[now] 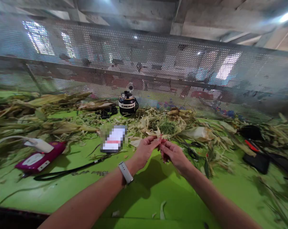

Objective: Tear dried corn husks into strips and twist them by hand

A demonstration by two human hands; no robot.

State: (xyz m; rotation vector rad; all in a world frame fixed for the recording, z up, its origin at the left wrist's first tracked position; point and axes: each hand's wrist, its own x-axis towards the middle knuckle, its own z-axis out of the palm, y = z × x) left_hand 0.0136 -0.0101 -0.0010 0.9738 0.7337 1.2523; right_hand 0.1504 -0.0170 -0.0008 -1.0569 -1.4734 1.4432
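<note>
My left hand, a pale band on its wrist, pinches a piece of corn husk whose pale points stick up above the fingertips. Against it, my right hand has its fingers closed on the lower part of the same piece; the spot where the fingertips meet is mostly hidden. Both hands are held over the green table. Just beyond them lies a heap of dried husk scraps with a green stringy tuft. Black-handled scissors rest to the right of my right hand.
A lit phone lies left, near a black strap and a purple power strip with a plugged-in charger. Behind stands a black "ENERGY" bottle, before a perforated metal screen. Husk piles spread left; dark objects lie right.
</note>
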